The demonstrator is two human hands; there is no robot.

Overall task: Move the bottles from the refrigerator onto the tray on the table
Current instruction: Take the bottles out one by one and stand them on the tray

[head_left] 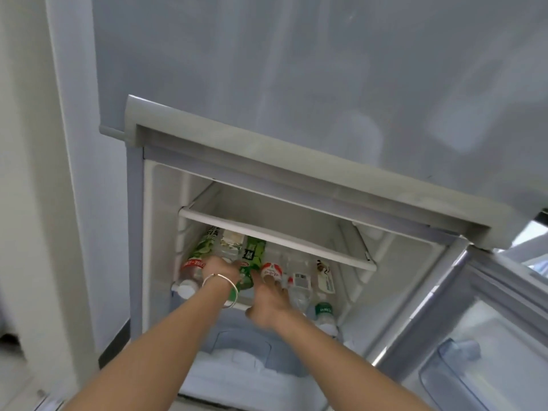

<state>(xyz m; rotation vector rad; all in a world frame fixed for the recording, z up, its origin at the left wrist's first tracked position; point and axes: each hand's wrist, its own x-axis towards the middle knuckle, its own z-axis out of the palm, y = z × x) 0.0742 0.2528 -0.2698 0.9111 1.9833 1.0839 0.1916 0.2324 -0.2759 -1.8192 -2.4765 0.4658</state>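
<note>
The right grip (pixel 268 302) is released, its fingers straight and spread, the tips on the round red-and-white end of a bottle (pixel 271 270) lying in the refrigerator (pixel 296 161). The left grip (pixel 221 269), a thin metal bangle (pixel 221 287) at its wrist, lies over the bottles just left of it, and blur hides whether its fingers clasp anything. Between the grips lies a green-labelled bottle (pixel 252 262); left of the left grip is a clear white-capped bottle (pixel 189 277), right of the right grip are more clear ribbed bottles (pixel 299 287), and beyond both a flat translucent shelf (pixel 267 229) with a white rim.
</note>
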